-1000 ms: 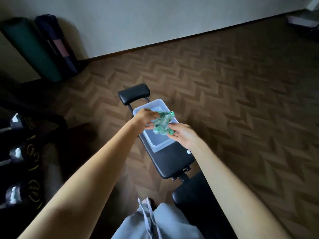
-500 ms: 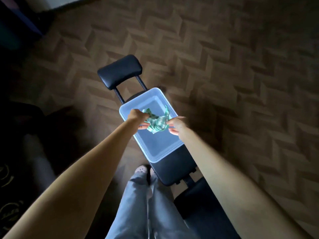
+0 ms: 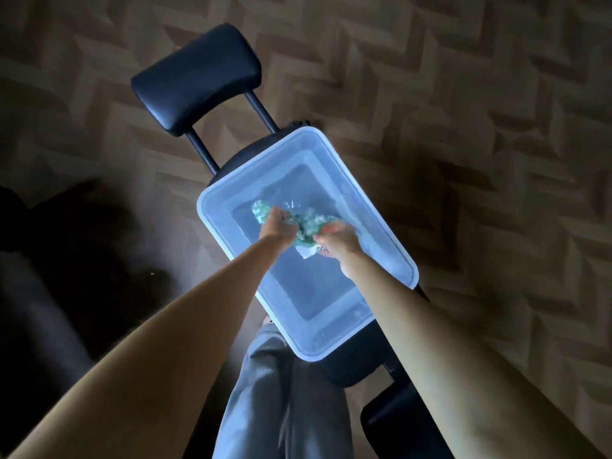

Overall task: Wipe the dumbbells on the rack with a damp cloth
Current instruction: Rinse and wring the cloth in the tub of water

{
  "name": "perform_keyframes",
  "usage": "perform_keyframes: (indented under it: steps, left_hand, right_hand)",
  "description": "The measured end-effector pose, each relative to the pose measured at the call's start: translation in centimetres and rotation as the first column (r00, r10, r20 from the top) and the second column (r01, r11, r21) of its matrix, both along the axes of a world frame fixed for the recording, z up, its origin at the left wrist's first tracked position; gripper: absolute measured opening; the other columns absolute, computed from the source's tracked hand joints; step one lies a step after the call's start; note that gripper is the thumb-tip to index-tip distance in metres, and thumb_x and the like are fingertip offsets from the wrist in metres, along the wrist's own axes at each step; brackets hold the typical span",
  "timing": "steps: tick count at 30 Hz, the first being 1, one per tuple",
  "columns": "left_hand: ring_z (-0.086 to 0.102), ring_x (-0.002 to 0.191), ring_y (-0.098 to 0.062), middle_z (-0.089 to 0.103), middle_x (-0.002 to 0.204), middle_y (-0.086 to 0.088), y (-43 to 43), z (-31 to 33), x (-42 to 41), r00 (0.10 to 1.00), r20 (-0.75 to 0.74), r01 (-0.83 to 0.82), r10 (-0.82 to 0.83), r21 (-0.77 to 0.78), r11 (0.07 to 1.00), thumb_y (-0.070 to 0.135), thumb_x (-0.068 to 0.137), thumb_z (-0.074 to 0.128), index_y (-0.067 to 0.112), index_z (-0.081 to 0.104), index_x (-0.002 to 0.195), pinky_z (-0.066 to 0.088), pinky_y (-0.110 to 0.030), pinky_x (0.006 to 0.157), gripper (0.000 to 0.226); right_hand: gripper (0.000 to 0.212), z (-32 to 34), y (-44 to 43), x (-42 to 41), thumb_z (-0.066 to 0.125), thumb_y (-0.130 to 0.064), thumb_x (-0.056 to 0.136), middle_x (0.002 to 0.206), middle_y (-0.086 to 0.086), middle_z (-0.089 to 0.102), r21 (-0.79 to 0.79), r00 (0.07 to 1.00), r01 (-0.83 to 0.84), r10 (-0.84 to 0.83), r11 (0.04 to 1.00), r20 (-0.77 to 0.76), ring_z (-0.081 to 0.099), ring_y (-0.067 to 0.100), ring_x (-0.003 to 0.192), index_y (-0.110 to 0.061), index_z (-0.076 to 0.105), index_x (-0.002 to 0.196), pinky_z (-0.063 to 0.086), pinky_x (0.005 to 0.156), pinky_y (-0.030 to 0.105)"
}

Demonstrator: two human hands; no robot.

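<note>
Gripping a crumpled green cloth (image 3: 306, 225) from both ends, the person's left hand (image 3: 276, 223) and right hand (image 3: 337, 240) have their fingers curled around it. The cloth sits down in the rippling water of a translucent plastic tub (image 3: 202, 210). That tub rests on the black padded weight bench (image 3: 344, 372), whose roller pad (image 3: 195, 77) sticks out on two bars beyond the tub's far end. Grey trousers (image 3: 281, 409) show just beside the tub's near corner, above the herringbone wood floor (image 3: 463, 127).
</note>
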State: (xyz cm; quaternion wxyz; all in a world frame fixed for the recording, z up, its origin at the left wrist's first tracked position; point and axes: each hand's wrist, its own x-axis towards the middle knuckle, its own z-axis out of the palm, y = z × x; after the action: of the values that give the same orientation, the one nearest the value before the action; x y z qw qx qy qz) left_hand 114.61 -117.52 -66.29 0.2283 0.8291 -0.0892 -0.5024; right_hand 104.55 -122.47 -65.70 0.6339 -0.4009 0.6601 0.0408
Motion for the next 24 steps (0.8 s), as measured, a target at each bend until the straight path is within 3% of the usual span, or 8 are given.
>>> perform_keyframes:
  steps: [3,6,9,12,14,18,21,24]
  left_hand:
    - [0.054,0.105,-0.029,0.054,0.127,-0.013,-0.1,-1.8,-0.4,0.995,-0.054,0.085,-0.085,0.012,0.996,0.007,0.091,0.052,0.014,0.044,0.132,0.044,-0.034,0.086,0.043]
    - [0.052,0.118,-0.033,0.05,0.131,-0.016,0.0,-2.2,-0.4,0.987,0.012,0.159,-0.162,0.127,0.979,0.004,0.092,0.045,0.014,0.034,0.142,0.045,-0.036,0.094,0.052]
    - [0.057,0.113,-0.035,0.056,0.125,-0.022,-0.1,-1.4,0.1,1.0,0.013,-0.013,0.011,0.153,0.988,0.002,0.087,0.044,0.006,0.046,0.129,0.049,-0.04,0.095,0.042]
    - [0.061,0.107,-0.037,0.061,0.117,-0.025,-0.3,-0.2,0.6,0.991,0.009,-0.131,0.131,0.13,0.983,0.007,0.089,0.045,-0.003,0.058,0.113,0.051,-0.042,0.092,0.029]
    - [0.061,0.106,-0.038,0.061,0.116,-0.024,-0.6,0.6,0.7,0.988,0.08,-0.138,0.131,0.083,0.987,0.007,0.09,0.041,-0.002,0.059,0.11,0.05,-0.04,0.091,0.029]
    - [0.056,0.112,-0.03,0.057,0.123,-0.014,-1.4,1.2,-0.5,0.996,0.068,0.053,-0.053,0.001,0.999,0.018,0.093,0.047,0.01,0.052,0.117,0.045,-0.031,0.089,0.027]
    - [0.053,0.116,-0.029,0.056,0.125,-0.017,-1.3,-0.4,-1.5,0.969,0.047,0.24,-0.245,0.092,0.967,0.027,0.093,0.053,0.004,0.051,0.125,0.043,-0.031,0.089,0.04]
    - [0.054,0.115,-0.03,0.057,0.124,-0.019,-0.5,-1.9,-2.1,0.968,0.035,0.239,-0.248,0.164,0.957,0.016,0.093,0.053,0.001,0.055,0.122,0.043,-0.032,0.09,0.033]
  right_hand:
    - [0.032,-1.9,0.0,0.4,0.048,0.008,0.086,0.059,0.004,0.041,0.016,0.997,0.012,-0.011,1.0,-0.073,0.039,0.016,0.048,-0.015,0.045,0.064,0.034,0.029,0.014]
    - [0.035,-2.6,0.0,0.1,0.036,0.008,0.085,0.047,0.002,0.035,-0.008,0.991,-0.008,0.007,1.0,-0.137,0.032,0.015,0.031,-0.015,0.033,0.06,0.023,0.032,0.012]
    - [0.026,-1.4,-0.1,-0.6,0.049,0.003,0.081,0.059,0.006,0.042,-0.033,0.993,-0.013,0.009,0.999,-0.121,0.042,0.018,0.045,-0.012,0.039,0.063,0.035,0.039,0.016]
    - [0.019,0.6,-0.5,-1.3,0.048,0.001,0.084,0.065,0.009,0.046,-0.008,0.977,0.213,-0.213,0.977,-0.01,0.049,0.019,0.057,-0.006,0.047,0.067,0.049,0.059,0.025]
    - [0.019,1.7,-0.5,-1.5,0.044,0.002,0.086,0.063,0.011,0.047,0.031,0.945,0.322,-0.323,0.946,0.048,0.049,0.021,0.055,-0.004,0.049,0.069,0.049,0.057,0.026]
    - [0.014,1.3,0.2,-1.1,0.043,0.004,0.089,0.065,0.01,0.05,0.014,0.973,0.223,-0.224,0.975,0.051,0.048,0.02,0.054,-0.004,0.052,0.082,0.047,0.048,0.021]
    - [0.025,-0.6,0.5,-0.7,0.045,0.011,0.087,0.066,0.006,0.051,0.012,0.986,0.156,-0.156,0.988,0.063,0.047,0.015,0.052,-0.009,0.053,0.074,0.047,0.048,0.02]
    - [0.035,-2.4,0.5,-0.6,0.043,0.006,0.091,0.066,0.001,0.043,0.025,0.999,-0.023,0.023,0.999,-0.026,0.044,0.007,0.05,-0.016,0.043,0.063,0.041,0.037,0.014]
